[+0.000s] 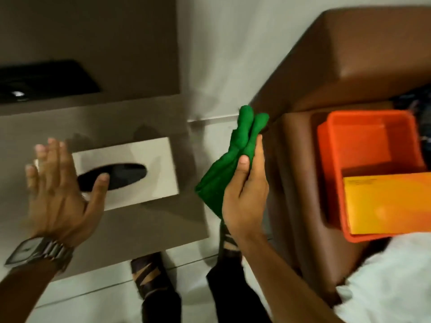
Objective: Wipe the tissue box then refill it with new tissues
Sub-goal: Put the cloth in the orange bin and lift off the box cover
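Note:
A pale grey tissue box (pixel 149 173) with a dark oval slot lies on a low taupe table (pixel 163 224). No tissue shows in the slot. My left hand (pixel 60 185), fingers spread, hovers over the box's left end and holds nothing. To the right of the box, off the table's edge, my right hand (pixel 245 194) grips a folded green cloth (pixel 233 155) that stands up out of the fist. A yellow-orange tissue pack (pixel 387 203) lies in an orange plastic basket (pixel 370 138) at the right.
The basket sits on a brown leather seat (pixel 303 183) with a tall brown back (pixel 373 54). A black tray-like object (pixel 46 80) rests on the raised back ledge at the left. My sandalled feet (pixel 151 276) stand on the pale tiled floor below.

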`<state>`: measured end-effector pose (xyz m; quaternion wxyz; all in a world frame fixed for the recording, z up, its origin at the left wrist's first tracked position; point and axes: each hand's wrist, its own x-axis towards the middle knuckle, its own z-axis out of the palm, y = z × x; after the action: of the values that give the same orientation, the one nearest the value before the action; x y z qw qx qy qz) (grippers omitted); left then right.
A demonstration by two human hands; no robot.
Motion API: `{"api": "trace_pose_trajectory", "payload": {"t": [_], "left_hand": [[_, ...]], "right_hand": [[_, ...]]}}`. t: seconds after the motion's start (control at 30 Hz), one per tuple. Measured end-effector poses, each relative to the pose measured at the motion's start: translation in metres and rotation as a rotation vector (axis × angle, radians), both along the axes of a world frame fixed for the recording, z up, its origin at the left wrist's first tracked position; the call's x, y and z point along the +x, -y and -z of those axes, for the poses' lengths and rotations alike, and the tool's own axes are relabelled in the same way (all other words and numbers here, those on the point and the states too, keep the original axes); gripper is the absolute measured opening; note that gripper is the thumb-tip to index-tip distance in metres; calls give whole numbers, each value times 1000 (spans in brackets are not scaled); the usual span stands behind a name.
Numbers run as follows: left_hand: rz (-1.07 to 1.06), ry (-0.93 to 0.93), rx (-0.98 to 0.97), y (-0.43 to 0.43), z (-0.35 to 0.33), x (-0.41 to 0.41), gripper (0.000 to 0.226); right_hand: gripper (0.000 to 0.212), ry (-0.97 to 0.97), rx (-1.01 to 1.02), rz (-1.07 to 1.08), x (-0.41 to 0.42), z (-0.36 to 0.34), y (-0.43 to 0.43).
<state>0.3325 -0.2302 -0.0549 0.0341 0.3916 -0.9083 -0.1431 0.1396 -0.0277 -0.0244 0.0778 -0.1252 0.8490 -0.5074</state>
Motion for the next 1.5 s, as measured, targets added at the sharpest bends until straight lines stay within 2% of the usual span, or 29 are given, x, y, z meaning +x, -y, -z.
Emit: {"api": "trace_pose_trajectory", "payload": {"t": [0.1,0.2,0.27,0.4,0.53,0.77,1.0,1.17,1.23,1.4,1.5], "left_hand": [[123,-4,106,-47,-28,-51,91],[279,10,188,-108,-52,-112,99],[412,-9,234,-148,-57,-154,97],[655,-12,226,-216,-54,-231,91],[793,110,237,-255,-43,-284,96],[858,260,247,-270,-21,-306,104],[869,256,263,-271,-18,-305,107],[843,220,255,-252,-26,-296,104],[770,180,251,-230,-29,-280,102],[593,210,246,-156,-29,-201,92],[469,293,186,-101,-29,-140,85]], "right_hand": [[50,-134,-6,174,-57,-34,-42],[51,-181,-1,317,-117,-57,-84],[52,-185,34,397,-154,-64,-111],[52,-97,127,499,-207,-51,-152],[52,43,244,596,-243,-23,-167],[52,481,431,575,-285,18,-146],[65,515,653,462,-292,34,-145],[65,442,779,567,-296,32,-132],[67,317,723,495,-279,26,-123],[61,-90,466,85,-168,-1,-61],[61,-65,428,-166,-94,-10,-10]]}}
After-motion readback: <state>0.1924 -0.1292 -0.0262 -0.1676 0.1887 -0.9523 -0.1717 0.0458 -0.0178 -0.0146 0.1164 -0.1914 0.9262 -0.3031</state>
